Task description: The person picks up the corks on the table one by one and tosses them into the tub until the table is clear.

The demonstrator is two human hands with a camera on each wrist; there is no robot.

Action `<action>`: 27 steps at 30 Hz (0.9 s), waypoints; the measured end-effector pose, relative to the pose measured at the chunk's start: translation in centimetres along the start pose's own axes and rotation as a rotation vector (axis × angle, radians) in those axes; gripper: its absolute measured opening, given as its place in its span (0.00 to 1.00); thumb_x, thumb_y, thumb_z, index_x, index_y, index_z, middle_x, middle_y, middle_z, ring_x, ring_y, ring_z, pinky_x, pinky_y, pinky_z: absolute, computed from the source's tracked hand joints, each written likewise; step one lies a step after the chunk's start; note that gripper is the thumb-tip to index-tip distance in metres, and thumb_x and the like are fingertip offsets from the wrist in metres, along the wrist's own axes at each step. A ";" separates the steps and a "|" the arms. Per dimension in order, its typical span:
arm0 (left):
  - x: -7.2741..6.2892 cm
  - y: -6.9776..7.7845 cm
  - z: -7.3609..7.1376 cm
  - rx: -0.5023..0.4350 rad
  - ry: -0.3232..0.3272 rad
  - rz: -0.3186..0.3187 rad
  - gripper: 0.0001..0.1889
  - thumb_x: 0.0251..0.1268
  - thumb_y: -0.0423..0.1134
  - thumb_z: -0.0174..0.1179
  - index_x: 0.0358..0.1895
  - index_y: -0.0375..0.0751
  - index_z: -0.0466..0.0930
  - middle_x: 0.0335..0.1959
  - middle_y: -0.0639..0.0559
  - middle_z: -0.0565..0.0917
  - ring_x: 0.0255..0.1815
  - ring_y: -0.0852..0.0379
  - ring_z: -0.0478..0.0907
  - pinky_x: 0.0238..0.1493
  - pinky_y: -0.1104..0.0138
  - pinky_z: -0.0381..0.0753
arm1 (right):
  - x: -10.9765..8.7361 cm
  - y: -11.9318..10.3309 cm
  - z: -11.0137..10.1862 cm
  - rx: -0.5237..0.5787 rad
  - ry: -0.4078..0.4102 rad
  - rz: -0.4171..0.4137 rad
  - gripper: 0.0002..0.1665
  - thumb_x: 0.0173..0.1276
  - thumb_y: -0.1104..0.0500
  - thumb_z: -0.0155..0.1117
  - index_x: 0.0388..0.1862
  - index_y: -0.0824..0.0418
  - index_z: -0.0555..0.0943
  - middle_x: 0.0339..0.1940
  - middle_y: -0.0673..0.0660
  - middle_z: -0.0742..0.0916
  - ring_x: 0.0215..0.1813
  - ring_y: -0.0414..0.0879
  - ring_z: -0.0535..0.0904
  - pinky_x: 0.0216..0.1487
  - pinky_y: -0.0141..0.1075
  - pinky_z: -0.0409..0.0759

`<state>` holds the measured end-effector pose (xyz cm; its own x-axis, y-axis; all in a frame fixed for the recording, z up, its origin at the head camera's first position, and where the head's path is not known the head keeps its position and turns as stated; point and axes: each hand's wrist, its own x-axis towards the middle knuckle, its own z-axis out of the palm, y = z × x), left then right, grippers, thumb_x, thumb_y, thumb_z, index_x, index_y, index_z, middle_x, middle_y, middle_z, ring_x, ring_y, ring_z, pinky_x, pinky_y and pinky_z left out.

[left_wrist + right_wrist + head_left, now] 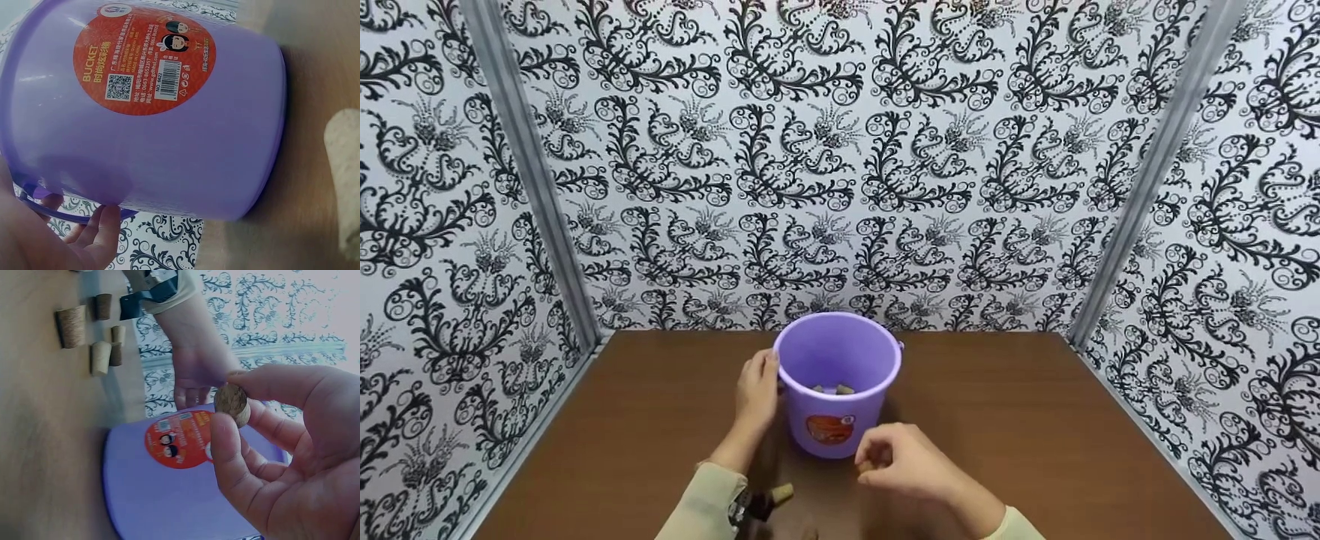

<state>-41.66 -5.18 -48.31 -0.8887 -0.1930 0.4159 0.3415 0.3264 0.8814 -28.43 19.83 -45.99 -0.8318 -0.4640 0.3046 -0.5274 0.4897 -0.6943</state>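
Observation:
A purple bucket [836,420] with a red oval label [146,62] stands upright on the table. My left hand [757,390] holds it at the left side of the rim, fingers [107,225] by the purple handle [62,212] and against the outer wall. My right hand [911,457] is in front of the bucket, low on its right. Between thumb and fingers it pinches a cork [232,404], one round end showing. Inside the bucket lie corks [845,389], partly hidden by the near rim.
Several tapered corks [72,326] of differing size lie on the brown table [997,420] near my left forearm; one cork [782,493] shows beside the left cuff. Patterned white-and-black walls [825,165] enclose the table at the back and both sides.

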 end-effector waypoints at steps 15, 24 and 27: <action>0.2 0.2 -0.3 -0.019 -0.001 0.006 0.18 0.85 0.44 0.49 0.56 0.34 0.85 0.45 0.37 0.83 0.45 0.46 0.80 0.51 0.55 0.80 | 1.7 -1.4 -1.0 0.109 -0.020 -0.094 0.10 0.58 0.63 0.79 0.38 0.54 0.89 0.34 0.55 0.91 0.33 0.32 0.83 0.38 0.32 0.88; 0.1 0.0 -0.2 0.011 0.016 0.048 0.18 0.83 0.44 0.50 0.53 0.34 0.85 0.40 0.39 0.82 0.43 0.46 0.79 0.50 0.54 0.77 | 3.2 -1.6 -1.6 0.259 -0.040 -0.085 0.10 0.60 0.64 0.77 0.41 0.63 0.88 0.33 0.54 0.89 0.33 0.35 0.83 0.38 0.31 0.87; -0.1 0.0 0.1 0.014 0.008 0.035 0.18 0.84 0.44 0.50 0.54 0.35 0.85 0.41 0.39 0.82 0.44 0.46 0.79 0.51 0.54 0.78 | 3.4 -1.2 -1.9 0.344 -0.037 -0.096 0.11 0.61 0.66 0.75 0.42 0.69 0.86 0.33 0.48 0.88 0.33 0.35 0.83 0.36 0.30 0.86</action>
<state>-41.61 -5.11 -48.35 -0.8736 -0.1890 0.4484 0.3680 0.3462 0.8630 -30.95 19.09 -42.86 -0.7712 -0.5250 0.3599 -0.5086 0.1683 -0.8444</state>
